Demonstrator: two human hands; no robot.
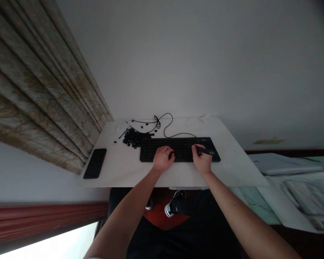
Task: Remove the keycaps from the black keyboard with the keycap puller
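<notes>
Far left: patterned curtain [43, 82], hanging in folds beside the white table [124, 174]. Phone [95, 163] face up near the table's left edge, screen dark. Next, a blue stick [123, 133], lying slantwise, just beside a heap of black keycaps [134, 137]; a few loose ones scattered around it. Heap sits near the upper left corner of the keyboard [182, 149], which lies lengthwise across the table, close to the near edge.

Left hand [162, 159] over the keyboard's left-centre part, fingers bent, thumb near the forefinger with a small gap; dark patch there, cannot tell whether it is a held piece or keys behind. Black cable [169, 129] loops behind, running to the keyboard's back edge. Below the table, a black-and-white shoe [168, 210]. Right hand [202, 162] over the keyboard's right part, fingers closed round a dark pen-like tool [207, 151], slanted. Far right: papers [288, 163], blurred.
</notes>
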